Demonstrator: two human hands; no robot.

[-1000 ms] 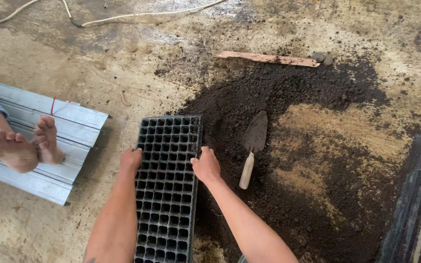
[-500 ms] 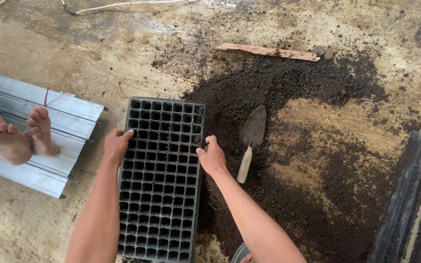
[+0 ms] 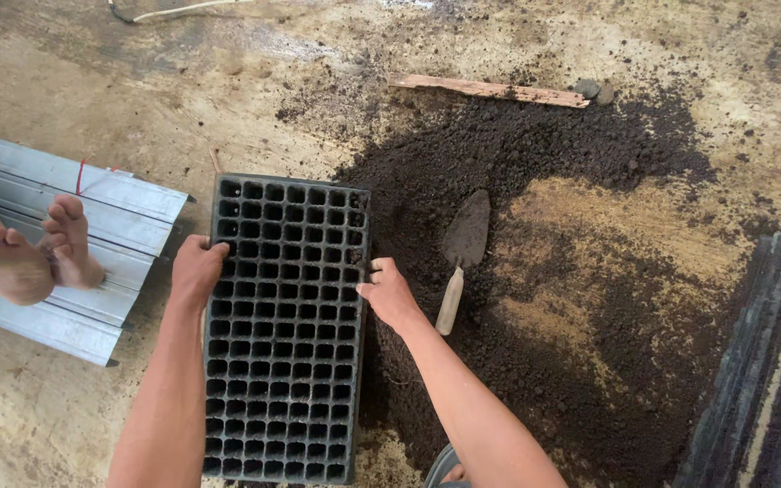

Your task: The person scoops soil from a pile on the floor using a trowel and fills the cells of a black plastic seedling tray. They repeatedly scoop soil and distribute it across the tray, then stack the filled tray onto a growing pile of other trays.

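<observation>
We saw a bare concrete floor (image 3: 183,108) bearing dark loose soil (image 3: 535,163), a black plastic seedling tray (image 3: 286,343), a wooden-handled trowel (image 3: 460,258) and grey metal sheets (image 3: 92,208).

The seedling tray (image 3: 286,325) lies on the floor (image 3: 92,81), with the left hand (image 3: 196,269) on its left edge and the right hand (image 3: 389,291) on its right edge. Right of the tray spreads the soil pile (image 3: 553,172), where a trowel (image 3: 461,253) lies just beside the right hand. A wooden stick (image 3: 488,89) lies beyond the soil. Metal sheets (image 3: 92,235) lie left of the tray, bare feet (image 3: 24,253) resting on them.
</observation>
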